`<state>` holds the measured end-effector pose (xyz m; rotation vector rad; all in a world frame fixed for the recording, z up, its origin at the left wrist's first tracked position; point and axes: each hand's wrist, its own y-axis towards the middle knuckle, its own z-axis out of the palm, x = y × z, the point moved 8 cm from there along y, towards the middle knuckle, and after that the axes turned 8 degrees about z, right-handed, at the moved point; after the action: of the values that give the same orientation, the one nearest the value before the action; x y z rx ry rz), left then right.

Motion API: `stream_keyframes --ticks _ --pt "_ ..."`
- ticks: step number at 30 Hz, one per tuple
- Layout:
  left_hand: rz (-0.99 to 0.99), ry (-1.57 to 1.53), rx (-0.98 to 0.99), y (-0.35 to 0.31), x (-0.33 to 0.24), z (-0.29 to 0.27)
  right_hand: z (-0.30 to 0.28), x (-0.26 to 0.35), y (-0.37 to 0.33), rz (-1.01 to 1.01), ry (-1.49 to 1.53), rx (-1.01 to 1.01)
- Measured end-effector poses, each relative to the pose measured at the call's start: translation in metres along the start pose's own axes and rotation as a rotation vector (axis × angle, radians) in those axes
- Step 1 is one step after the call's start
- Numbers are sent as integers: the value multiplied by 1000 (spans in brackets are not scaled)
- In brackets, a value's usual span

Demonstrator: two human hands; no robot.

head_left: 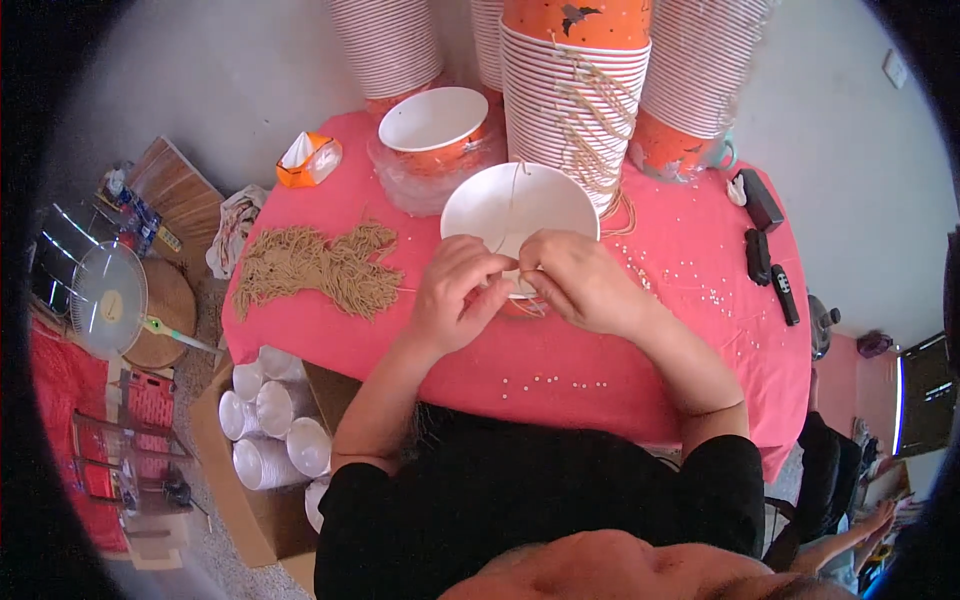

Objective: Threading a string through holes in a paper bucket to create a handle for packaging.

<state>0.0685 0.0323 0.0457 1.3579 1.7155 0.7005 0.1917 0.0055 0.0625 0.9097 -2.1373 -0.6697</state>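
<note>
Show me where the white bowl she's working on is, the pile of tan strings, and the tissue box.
white bowl point(505, 200), head view, on its bare inner wall.
pile of tan strings point(315, 265), head view, on the middle of the heap.
tissue box point(310, 160), head view, on its orange side.

We see an orange and white tissue box point(309, 160) at the upper left and a brown cardboard box point(262, 520) at the lower left

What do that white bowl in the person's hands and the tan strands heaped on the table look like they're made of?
The bowl looks like paper or thin card: matte white inside, a thin rolled rim, orange print outside like the stacked ones. It could carry a light coating; the picture can't settle that. The strands look like twisted paper or fibre cord: dull tan, limp, tangled. Both the left hand and right hand pinch at the bowl's near rim.
</note>
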Motion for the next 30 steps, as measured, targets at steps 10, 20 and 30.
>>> stream_keyframes --ticks 10,20,30 --pt "157 176 -282 -18 9 6 16 -13 -13 4 -190 -65" --pt "167 202 -210 -27 9 11 14 -7 -15 -92 -199 -175" --pt "170 203 -216 -31 12 13 16 -11 -19 -88 -192 -167"
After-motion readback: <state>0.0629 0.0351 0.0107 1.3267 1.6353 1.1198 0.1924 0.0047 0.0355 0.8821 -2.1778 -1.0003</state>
